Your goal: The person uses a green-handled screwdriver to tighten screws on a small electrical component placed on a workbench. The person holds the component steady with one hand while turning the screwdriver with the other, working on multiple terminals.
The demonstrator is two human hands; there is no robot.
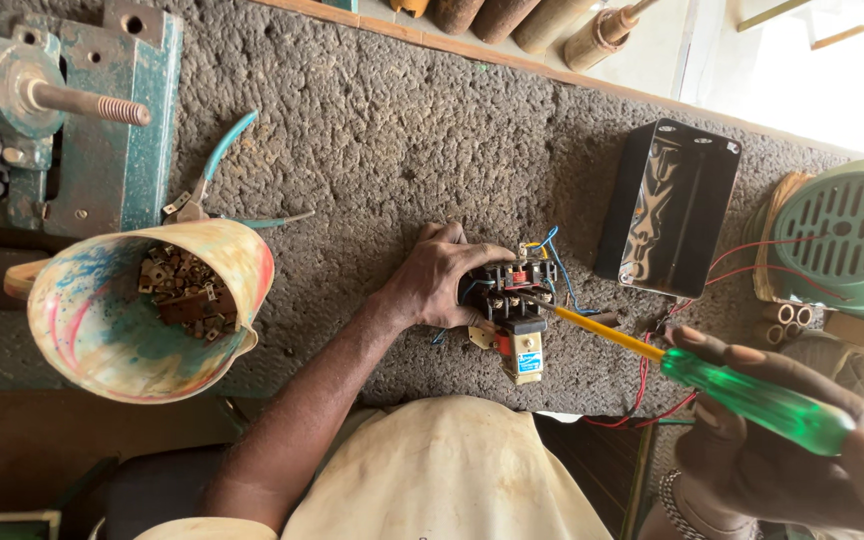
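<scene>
My left hand (439, 277) grips a small black electrical switch unit (513, 297) with blue wires and a cream block below it, holding it against the rough grey bench top (382, 130). My right hand (792, 450) holds a screwdriver (752, 395) with a clear green handle and a yellow shaft. Its tip touches the unit's terminals from the right. Red wires (642, 375) trail from the unit toward the right.
A paint-stained plastic jug (102, 330) of small metal parts lies at left, with teal-handled pliers (214, 175) behind it. A teal machine with a threaded shaft (82, 100) fills the far left. A black metal cover (667, 205) and a green motor fan guard (847, 235) sit at right.
</scene>
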